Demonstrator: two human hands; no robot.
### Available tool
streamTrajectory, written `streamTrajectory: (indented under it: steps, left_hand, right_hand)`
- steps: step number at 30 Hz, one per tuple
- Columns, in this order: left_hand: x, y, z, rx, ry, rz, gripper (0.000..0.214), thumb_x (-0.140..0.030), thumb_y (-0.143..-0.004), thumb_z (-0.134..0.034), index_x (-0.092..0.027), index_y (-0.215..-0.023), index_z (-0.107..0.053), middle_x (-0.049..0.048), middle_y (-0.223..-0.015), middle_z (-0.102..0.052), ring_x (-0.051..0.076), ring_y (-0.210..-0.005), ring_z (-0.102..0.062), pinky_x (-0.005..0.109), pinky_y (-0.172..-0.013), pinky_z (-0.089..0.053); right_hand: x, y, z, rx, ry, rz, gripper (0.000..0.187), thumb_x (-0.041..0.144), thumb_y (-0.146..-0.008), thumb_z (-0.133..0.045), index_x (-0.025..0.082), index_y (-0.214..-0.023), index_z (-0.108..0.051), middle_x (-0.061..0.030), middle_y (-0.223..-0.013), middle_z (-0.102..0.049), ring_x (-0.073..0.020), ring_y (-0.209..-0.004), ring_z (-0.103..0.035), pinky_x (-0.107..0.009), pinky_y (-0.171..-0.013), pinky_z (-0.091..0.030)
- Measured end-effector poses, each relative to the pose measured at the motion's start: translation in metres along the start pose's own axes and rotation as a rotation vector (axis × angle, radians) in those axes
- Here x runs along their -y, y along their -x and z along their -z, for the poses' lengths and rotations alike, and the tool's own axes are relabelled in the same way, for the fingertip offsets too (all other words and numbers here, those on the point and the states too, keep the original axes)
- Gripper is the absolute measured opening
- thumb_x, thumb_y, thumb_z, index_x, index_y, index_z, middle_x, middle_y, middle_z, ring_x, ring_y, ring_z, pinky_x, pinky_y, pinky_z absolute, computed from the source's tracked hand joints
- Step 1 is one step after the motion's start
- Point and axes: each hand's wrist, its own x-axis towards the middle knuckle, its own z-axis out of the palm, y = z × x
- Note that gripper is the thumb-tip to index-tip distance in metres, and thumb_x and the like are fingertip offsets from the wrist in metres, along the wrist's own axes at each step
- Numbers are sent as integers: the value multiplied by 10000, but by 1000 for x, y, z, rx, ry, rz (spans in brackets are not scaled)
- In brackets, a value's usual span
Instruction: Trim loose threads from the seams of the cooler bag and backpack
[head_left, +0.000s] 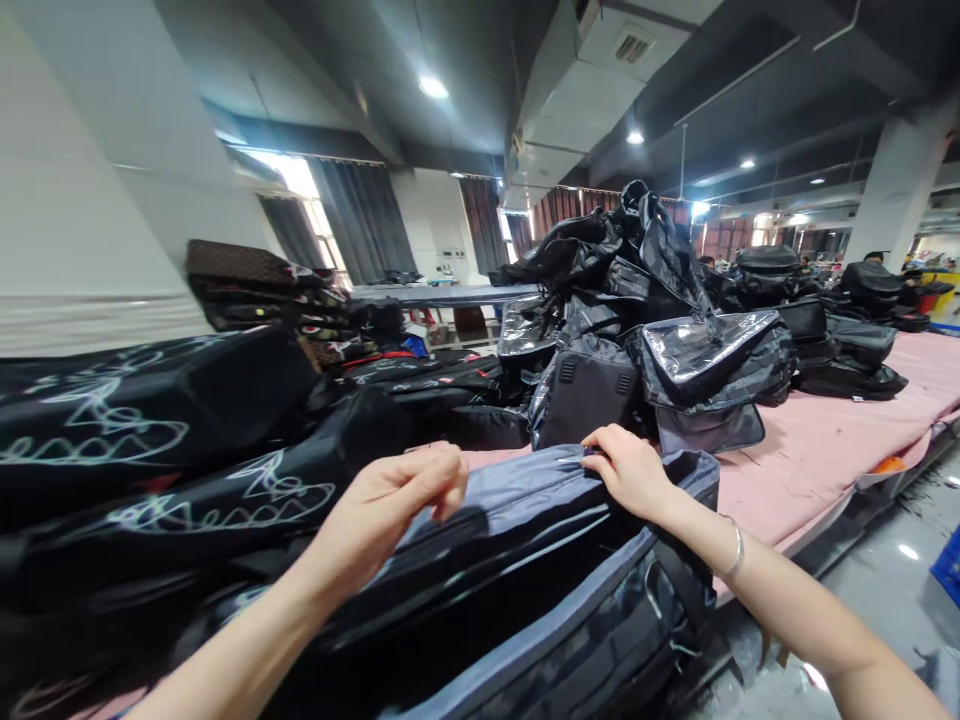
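Note:
A black bag [622,625] with a grey-blue lining lies unzipped before me, its long mouth gaping. My right hand [630,472], a silver bangle on its wrist, pinches the far rim of the bag between thumb and fingers. Above the left part of that rim is my left hand [412,500], its fingers curled closed. Whatever those fingers hold, if anything, is hidden. The inside of the bag is in deep shadow.
Black bags with white line drawings [255,500] are stacked at the left. A tall heap of dark bags [592,380], some with clear plastic panels, rises ahead. Pink cloth [825,440] covers the table, whose edge runs along the right. A blue crate [948,568] stands on the floor.

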Motion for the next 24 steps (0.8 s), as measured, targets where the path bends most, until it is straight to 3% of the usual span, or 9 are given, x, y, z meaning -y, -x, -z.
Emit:
streamTrajectory:
  steps: [2,4,8,12,15,21,24]
  left_hand:
    - [8,4,13,-62,-150,102,367,-572,-615,-597,-206,-633,-595,1,-608,-544,140,-584,-438,277,-576,-386]
    - [19,9,24,-71,-266,189,413,-556,-579,-613,-200,-788,-630,12,-717,-620,162,-645,-498,274,-611,-412]
    - [35,19,33,-9,-513,206,364,-545,-651,-531,-210,-728,-650,16,-776,-672,208,-769,-576,286,-713,-420]
    - [41,25,29,79,-729,128,233,-423,-694,-540,-226,-767,-641,1,-768,-660,181,-702,-580,272,-649,-409]
    - [49,29,25,71,-844,-36,157,-323,-756,-499,-211,-760,-609,10,-764,-637,160,-700,-566,260,-642,-406]
    - [54,46,18,-100,-1187,-684,251,-166,-860,-374,-181,-700,-568,26,-679,-550,144,-640,-475,255,-590,-378]
    - [50,50,14,-141,-1313,-899,285,-130,-866,-359,-173,-657,-550,24,-626,-512,157,-618,-436,276,-579,-366]
  right_hand:
    - [-1,0,-1,-2,-21,-6,88,221,-863,-515,205,-935,-562,-31,-917,-597,-157,-858,-563,-268,-734,-422]
    - [-1,0,-2,-6,-56,2,94,209,-858,-516,200,-941,-559,-34,-920,-595,-158,-864,-562,-276,-752,-426]
    - [7,-3,0,15,-139,43,129,195,-847,-521,193,-975,-535,-41,-934,-591,-162,-865,-558,-293,-783,-434]
    - [32,-3,6,82,-139,150,109,186,-837,-536,191,-946,-524,-40,-914,-581,-167,-850,-550,-296,-768,-434]
    - [49,-2,6,138,-124,210,150,181,-823,-558,184,-967,-516,-52,-929,-571,-175,-864,-543,-298,-765,-437]
    - [59,-3,1,164,-147,133,179,198,-793,-601,210,-970,-574,-28,-906,-609,-157,-819,-570,-268,-727,-434]
    - [61,-5,3,183,-202,92,144,273,-769,-629,235,-908,-624,9,-851,-648,-138,-741,-578,-244,-676,-420]
